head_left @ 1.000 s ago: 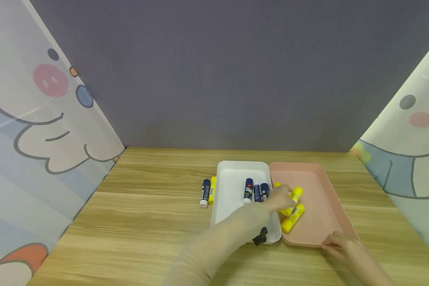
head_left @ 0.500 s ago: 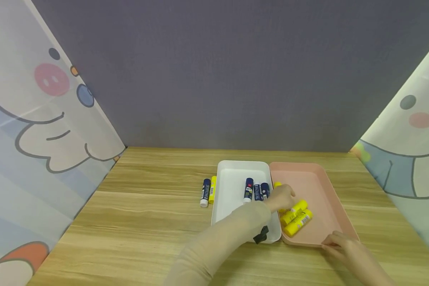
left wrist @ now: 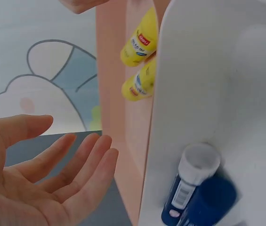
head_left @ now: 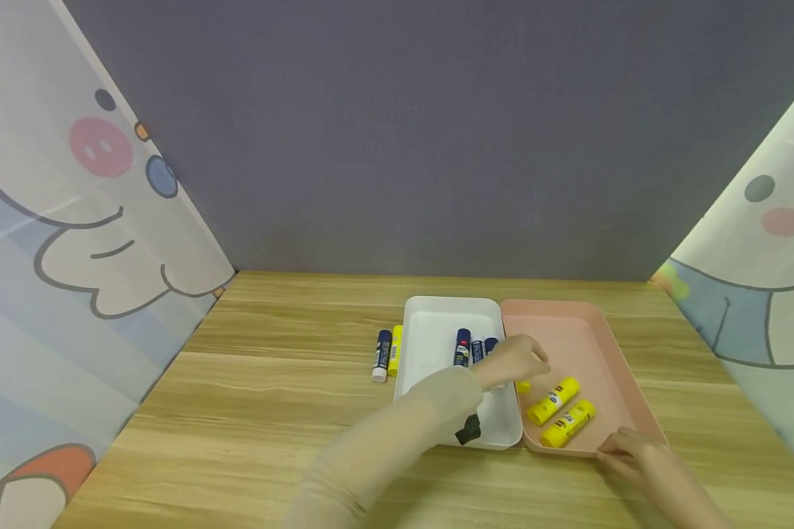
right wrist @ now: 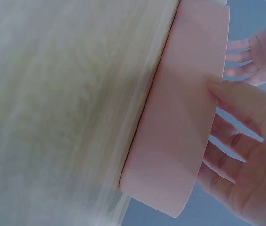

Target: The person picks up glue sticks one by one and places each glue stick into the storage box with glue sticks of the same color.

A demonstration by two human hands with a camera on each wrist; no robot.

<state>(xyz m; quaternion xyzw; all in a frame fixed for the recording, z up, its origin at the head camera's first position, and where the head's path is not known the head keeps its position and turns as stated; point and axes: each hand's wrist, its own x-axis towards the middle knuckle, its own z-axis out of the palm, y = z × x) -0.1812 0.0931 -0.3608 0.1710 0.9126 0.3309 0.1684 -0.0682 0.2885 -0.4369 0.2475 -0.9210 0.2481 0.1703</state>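
Observation:
My left hand (head_left: 514, 358) hovers over the seam between the white tray (head_left: 430, 312) and the pink tray (head_left: 569, 314). Its fingers (left wrist: 83, 174) are loosely bent and hold nothing. Two yellow glue sticks (head_left: 554, 400) lie apart, slanting, in the pink tray's near half. Another yellow glue stick (head_left: 523, 386) is partly hidden beneath the left hand. With thumb outside and fingers over the rim, my right hand (right wrist: 250, 141) grips the pink tray's near wall. Several dark blue glue sticks (head_left: 462, 347) lie in the white tray, partly covered by the left hand.
On the wooden table (head_left: 291, 367), left of the white tray, a blue glue stick (head_left: 381, 355) and a yellow one lie side by side. A grey panel (head_left: 397, 147) rises behind the table. Cartoon-printed sheets (head_left: 106, 242) stand at both sides.
The left hand has let go of a yellow glue stick and lifted slightly. Two yellow glue sticks have rolled toward the near right, now apart. The right hand stays put.

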